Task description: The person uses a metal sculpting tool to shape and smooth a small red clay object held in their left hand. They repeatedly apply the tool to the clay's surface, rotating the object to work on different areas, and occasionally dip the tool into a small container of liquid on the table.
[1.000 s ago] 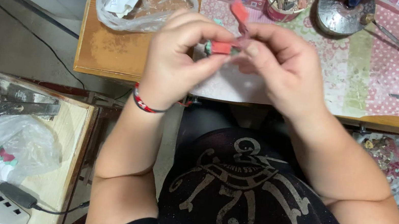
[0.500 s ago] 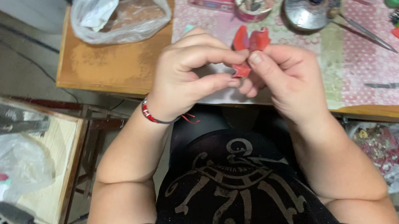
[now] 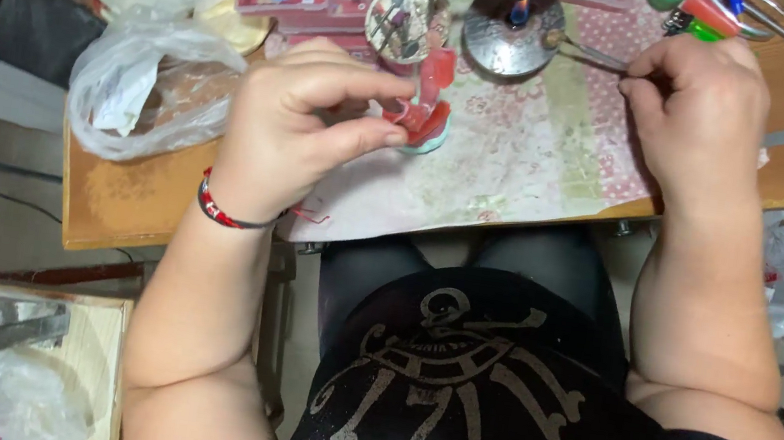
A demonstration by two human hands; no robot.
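Head view — wax piece (image 3: 423,113) red, teal-based, pinched.

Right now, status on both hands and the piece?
Left hand pinching red wax piece. Right hand holding thin metal tool at small burner. Nothing between them.

Bare-armed, sleeveless. Black top (image 3: 449,399) with pale eye-shaped print across the chest. Red-and-black bracelet (image 3: 217,210) around left wrist, thin red thread trailing toward three o'clock. Dark trousers (image 3: 507,265).

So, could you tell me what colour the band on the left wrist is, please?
Red with black, on the left wrist band, seen in the head view.
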